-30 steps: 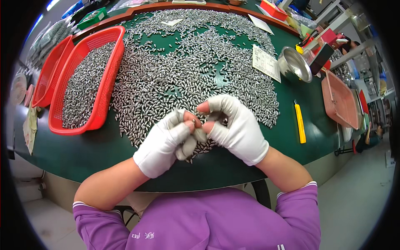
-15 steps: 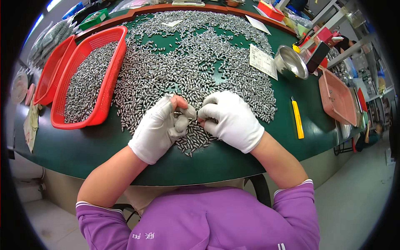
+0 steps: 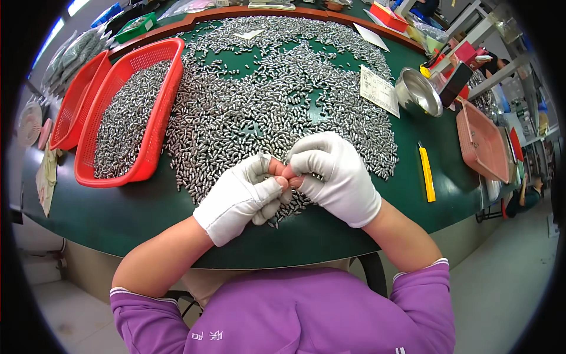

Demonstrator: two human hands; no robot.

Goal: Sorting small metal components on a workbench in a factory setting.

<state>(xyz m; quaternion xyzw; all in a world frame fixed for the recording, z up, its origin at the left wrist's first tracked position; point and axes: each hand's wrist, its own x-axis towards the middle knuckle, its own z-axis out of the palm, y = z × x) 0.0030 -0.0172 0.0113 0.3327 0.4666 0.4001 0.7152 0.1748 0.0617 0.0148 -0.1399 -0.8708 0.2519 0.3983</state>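
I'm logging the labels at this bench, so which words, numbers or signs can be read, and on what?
Purple shirt: small white characters on the chest; I won't copy their wording. A second white mark is cut off by the picture's edge.
White sheet beside the metal bowl: printed, too small to read.
Green bin: pale label, too small to read.
I can make out no other text clearly.

Gloves (image 3: pixel 345 183) white, left one greyer underneath. Bare fingertips (image 3: pixel 282 182) pink. Beyond and below fingers: parts (image 3: pixel 236 112) silver-grey, table (image 3: pixel 407 189) dark green. Left of fingers: basket (image 3: pixel 154 131) red, perforated pattern. Right: knife (image 3: pixel 427 174) yellow, bowl (image 3: pixel 421 94) silver, tray (image 3: pixel 483 154) salmon-pink. Nearer than fingers: shirt (image 3: pixel 253 312) purple, white sleeve edging.
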